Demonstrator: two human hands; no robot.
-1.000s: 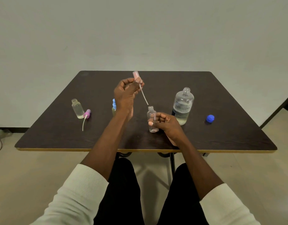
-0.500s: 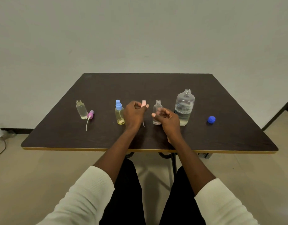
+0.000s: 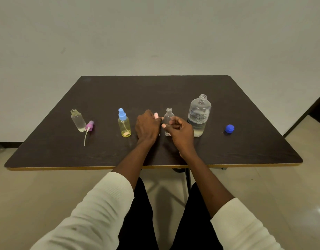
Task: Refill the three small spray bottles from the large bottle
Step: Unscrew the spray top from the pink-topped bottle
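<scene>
- The left hand [image 3: 147, 126] is low on the dark table [image 3: 173, 91], fingers curled round a pink spray cap [image 3: 156, 115] whose top pokes out above the knuckles
- The right hand [image 3: 180, 131] sits just beside it, fingers loosely curled in front of a small clear open bottle [image 3: 168, 117]; whether they actually grip it I cannot tell
- The large bottle [image 3: 199, 114] stands uncapped just right of that hand, liquid low inside
- Its blue cap [image 3: 229, 128] lies well apart to the right
- Left of the left hand stands a yellowish bottle with blue sprayer [image 3: 124, 123], close by
- Far left, another open small bottle [image 3: 78, 120] stands with a purple spray cap [image 3: 89, 125] lying against it, tube trailing toward the near edge
</scene>
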